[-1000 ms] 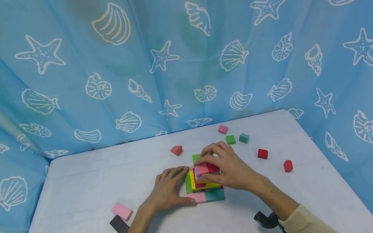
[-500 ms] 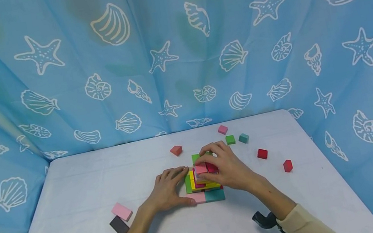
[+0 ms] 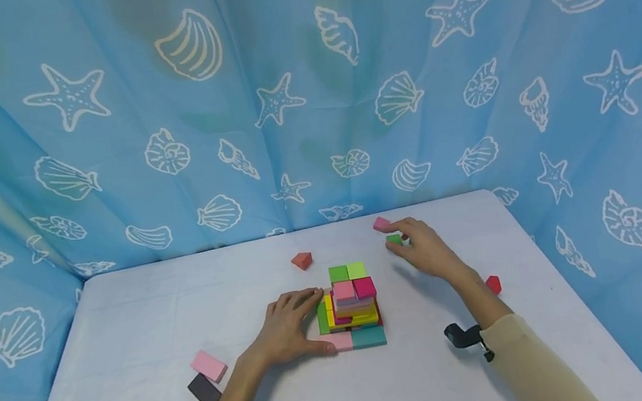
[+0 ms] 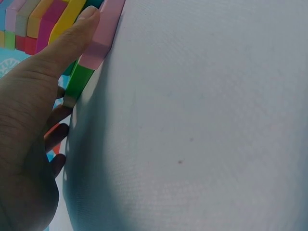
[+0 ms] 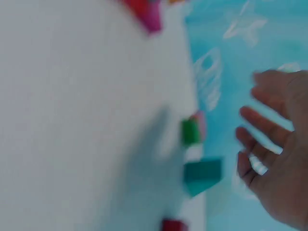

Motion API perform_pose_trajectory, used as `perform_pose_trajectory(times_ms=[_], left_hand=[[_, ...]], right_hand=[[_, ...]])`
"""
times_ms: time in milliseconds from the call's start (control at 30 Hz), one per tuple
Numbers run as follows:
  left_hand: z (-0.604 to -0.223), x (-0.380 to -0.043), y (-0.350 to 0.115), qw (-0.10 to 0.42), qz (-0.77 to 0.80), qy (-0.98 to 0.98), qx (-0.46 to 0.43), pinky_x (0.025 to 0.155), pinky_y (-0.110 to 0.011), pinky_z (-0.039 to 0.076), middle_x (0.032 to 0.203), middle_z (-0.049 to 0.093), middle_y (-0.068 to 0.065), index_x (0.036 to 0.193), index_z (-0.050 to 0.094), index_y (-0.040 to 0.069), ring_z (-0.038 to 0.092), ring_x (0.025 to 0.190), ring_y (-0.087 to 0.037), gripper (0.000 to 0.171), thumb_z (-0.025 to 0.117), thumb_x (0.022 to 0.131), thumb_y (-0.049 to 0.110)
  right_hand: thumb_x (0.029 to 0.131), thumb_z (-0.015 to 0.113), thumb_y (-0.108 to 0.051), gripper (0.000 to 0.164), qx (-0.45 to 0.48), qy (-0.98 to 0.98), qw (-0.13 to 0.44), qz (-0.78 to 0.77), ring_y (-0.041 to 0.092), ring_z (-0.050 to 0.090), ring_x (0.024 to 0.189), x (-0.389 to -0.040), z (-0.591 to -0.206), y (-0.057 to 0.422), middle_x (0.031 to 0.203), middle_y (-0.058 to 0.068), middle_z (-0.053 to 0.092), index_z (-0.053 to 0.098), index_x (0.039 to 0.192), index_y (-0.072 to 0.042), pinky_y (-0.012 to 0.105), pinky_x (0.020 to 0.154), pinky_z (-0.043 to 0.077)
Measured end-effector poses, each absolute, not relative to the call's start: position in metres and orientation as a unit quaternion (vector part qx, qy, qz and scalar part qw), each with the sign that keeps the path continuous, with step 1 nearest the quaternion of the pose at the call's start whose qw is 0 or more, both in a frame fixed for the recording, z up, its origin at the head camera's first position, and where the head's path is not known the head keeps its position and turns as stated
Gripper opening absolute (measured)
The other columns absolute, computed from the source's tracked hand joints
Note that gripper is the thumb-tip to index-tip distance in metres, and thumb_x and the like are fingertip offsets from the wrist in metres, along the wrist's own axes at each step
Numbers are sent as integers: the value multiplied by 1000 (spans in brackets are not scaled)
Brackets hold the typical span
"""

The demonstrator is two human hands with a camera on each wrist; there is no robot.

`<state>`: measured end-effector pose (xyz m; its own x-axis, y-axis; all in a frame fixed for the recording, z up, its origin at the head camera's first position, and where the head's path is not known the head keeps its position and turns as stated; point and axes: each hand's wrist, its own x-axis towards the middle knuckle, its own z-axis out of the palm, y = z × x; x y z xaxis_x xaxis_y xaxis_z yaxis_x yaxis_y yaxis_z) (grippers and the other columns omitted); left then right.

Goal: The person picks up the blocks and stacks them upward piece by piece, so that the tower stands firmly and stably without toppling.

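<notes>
A stepped stack of coloured blocks (image 3: 342,291) stands mid-table, topped by a pink and a magenta block (image 3: 365,286). My left hand (image 3: 284,329) rests against its left side, fingers along the far part and thumb on the pink block (image 4: 103,38) at the front. Over the far right of the table, my right hand (image 3: 429,251) hovers with thumb and fingers apart, holding nothing. Below its fingertips lies a small green block (image 3: 393,240). In the blurred right wrist view, a teal block (image 5: 202,173) sits beside the green one; the hand hides it in the head view.
Behind the green block lies a pink block (image 3: 381,223). An orange-red block (image 3: 302,260) is behind the stack, and a red block (image 3: 493,285) lies by the right forearm. A pink block (image 3: 208,366) and a black block (image 3: 204,392) lie near the left wrist.
My right hand has left the pink and magenta blocks on top of the stack and moved away and to the right, over the loose blocks. The left hand has stayed in place.
</notes>
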<state>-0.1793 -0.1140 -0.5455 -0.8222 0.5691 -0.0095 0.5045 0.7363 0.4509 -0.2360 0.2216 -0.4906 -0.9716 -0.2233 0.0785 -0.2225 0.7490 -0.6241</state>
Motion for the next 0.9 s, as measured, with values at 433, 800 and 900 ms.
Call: perform_pose_trajectory(times_ms=[433, 800, 900], left_hand=[[-550, -180, -117, 67, 226, 926, 294, 113, -58, 28, 159, 38, 1, 157, 36, 26, 32, 144, -28, 108, 73, 69, 76], [-545, -181, -117, 76, 224, 927, 292, 114, -57, 28, 159, 38, 2, 158, 35, 27, 32, 143, -28, 107, 74, 70, 75], [-546, -181, -117, 82, 229, 924, 295, 114, -57, 28, 160, 37, 1, 158, 34, 27, 31, 144, -28, 108, 73, 70, 75]], right_hand=[[92, 74, -23, 49, -100, 987, -8, -121, 33, 52, 114, -256, -522, 221, 128, 15, 62, 59, 136, -10, 50, 96, 49], [92, 73, -34, 34, -193, 877, -27, -438, 26, 53, 107, -222, -462, 196, 118, -4, 62, 65, 124, -24, 42, 83, 49], [91, 75, -32, 34, -237, 864, 1, -443, 22, 53, 107, -209, -452, 187, 118, -8, 62, 66, 123, -28, 49, 87, 51]])
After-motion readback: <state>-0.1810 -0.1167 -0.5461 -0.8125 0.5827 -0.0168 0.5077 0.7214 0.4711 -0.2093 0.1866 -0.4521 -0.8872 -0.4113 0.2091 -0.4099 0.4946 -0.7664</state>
